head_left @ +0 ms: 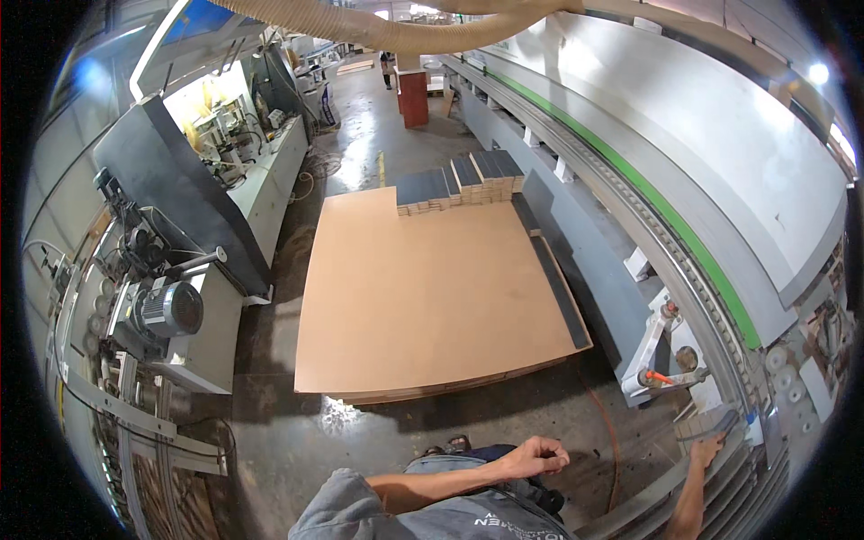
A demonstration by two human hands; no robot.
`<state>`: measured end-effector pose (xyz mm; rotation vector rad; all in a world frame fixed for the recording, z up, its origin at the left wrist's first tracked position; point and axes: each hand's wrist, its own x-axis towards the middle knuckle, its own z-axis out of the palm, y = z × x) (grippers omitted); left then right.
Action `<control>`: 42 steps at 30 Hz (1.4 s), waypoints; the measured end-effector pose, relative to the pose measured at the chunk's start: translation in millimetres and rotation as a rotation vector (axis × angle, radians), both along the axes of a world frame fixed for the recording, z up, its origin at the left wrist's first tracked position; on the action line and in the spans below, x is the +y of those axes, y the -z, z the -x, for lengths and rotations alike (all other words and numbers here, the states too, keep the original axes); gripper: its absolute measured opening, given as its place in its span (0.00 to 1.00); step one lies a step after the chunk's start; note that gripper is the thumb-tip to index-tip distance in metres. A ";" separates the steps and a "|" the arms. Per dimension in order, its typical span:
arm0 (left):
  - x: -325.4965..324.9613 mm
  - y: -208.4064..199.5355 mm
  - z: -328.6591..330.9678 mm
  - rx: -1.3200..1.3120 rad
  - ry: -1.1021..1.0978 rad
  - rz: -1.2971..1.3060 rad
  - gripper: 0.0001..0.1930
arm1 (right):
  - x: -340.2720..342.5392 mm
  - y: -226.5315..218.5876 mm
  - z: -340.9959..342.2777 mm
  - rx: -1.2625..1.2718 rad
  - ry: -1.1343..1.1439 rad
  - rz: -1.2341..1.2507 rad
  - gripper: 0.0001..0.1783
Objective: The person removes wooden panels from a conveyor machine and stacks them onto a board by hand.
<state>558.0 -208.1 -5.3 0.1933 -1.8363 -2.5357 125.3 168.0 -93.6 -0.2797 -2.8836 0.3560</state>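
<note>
My left hand (538, 456) is curled into a fist in front of my body, with nothing visible in it. My left forearm crosses from the grey sleeve at the lower edge. My right hand (708, 447) reaches out to the right and grips the near end of a narrow grey panel (718, 422). The panel lies on the feed track of the long grey-and-green machine (684, 216). A low stack of large brown boards (423, 297) sits on the floor ahead of me.
Short stacks of dark-topped strips (459, 180) stand at the brown boards' far edge, and dark strips (560, 292) lie along their right side. A machine with a grey motor (169, 310) fills the left. An orange hose (614, 441) runs across the floor. A red cabinet (414, 97) stands far back.
</note>
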 end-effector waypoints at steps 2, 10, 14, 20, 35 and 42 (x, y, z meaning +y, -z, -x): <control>2.3 1.4 1.4 0.025 -0.024 -0.032 0.09 | 1.2 1.9 1.7 0.017 -0.013 -0.043 0.54; 7.0 9.6 2.8 0.031 -0.045 -0.079 0.07 | 8.2 5.5 4.0 -0.057 -0.018 -0.080 0.50; 7.3 9.2 4.1 0.029 -0.058 -0.029 0.08 | 12.9 7.8 8.8 -0.112 -0.047 -0.144 0.58; 4.2 7.9 1.2 0.005 -0.050 -0.050 0.07 | 18.9 22.4 17.0 -0.042 -0.092 -0.146 0.59; -113.1 -76.9 -52.2 -0.170 -0.605 0.187 0.06 | -30.3 -49.5 -36.2 -0.105 -0.024 -0.014 0.54; -67.8 -105.1 -83.4 -0.058 0.146 0.229 0.19 | -38.6 -59.7 -43.6 -0.135 0.021 0.002 0.59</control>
